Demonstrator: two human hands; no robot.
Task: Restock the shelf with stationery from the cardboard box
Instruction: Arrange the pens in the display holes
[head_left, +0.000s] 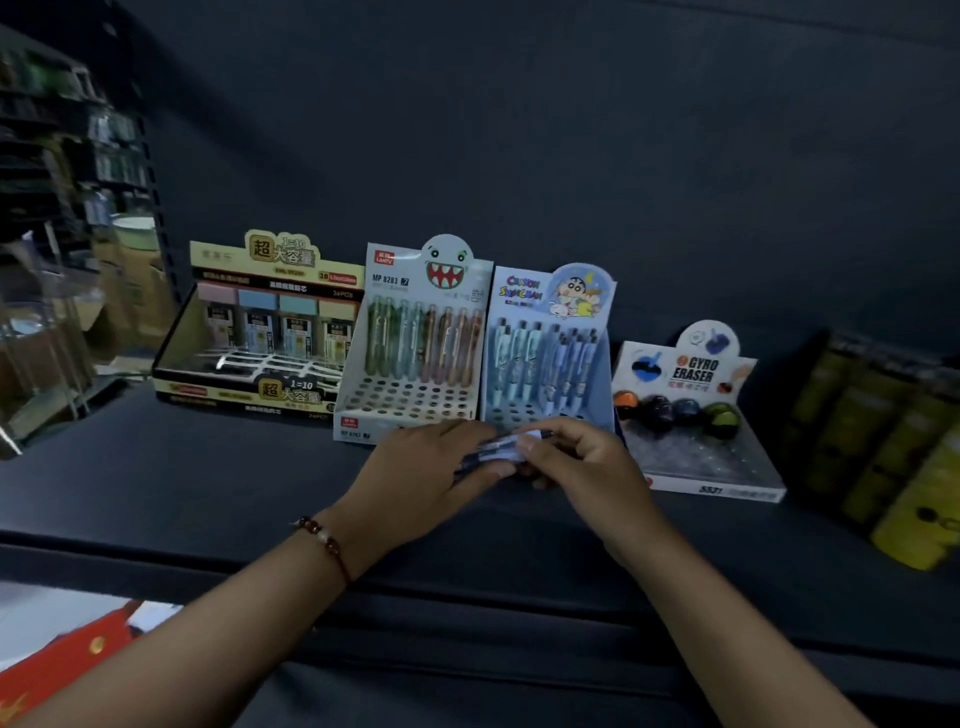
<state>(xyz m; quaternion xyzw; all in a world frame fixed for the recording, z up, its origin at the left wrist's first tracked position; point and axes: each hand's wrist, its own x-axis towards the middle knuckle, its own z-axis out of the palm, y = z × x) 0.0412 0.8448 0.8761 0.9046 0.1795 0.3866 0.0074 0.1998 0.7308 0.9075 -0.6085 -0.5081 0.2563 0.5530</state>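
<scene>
Holding a pen bundle (501, 447) w/ both hands – left hand (415, 467), right hand (582, 462) together – I'd say Crayon Shin-chan display (548, 343) mid-shelf (182, 483) is approx half-filled.

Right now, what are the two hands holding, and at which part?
Both hands hold a small bundle of pens: the left hand grips its lower end, the right hand pinches the upper end.

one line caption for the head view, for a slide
Both hands hold a bundle of pens before the blue pen display box.

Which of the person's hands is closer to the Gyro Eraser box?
Right. The right hand is just left of the Gyro Eraser box; the left hand is farther left, before the monster pen display.
</scene>
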